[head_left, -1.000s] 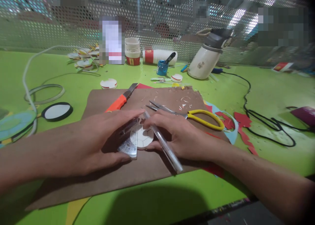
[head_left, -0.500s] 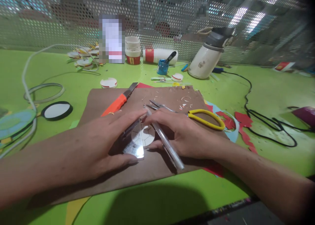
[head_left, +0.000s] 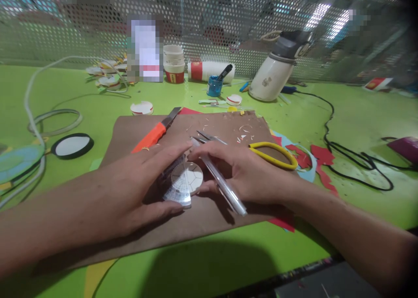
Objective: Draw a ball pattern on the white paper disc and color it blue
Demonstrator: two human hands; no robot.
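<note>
Left hand: clear protractor held between curved fingers and thumb, thumb at its near edge.
Right hand: clear-barrelled pen gripped among bent fingers, exact finger hold can't be told; thumb tip put at disc's right edge.
White disc: set between the hands, around the middle of the cardboard sheet; marked with soccer-ball lines, left part overlapped by protractor.
Utility knife: orange handle, laid toward cardboard's far-left corner, blade aimed at far edge.
Scissors: yellow-handled, laid at cardboard's right edge, partly hidden by right hand.
Table: bottle and blue jar placed along far edge.
</note>
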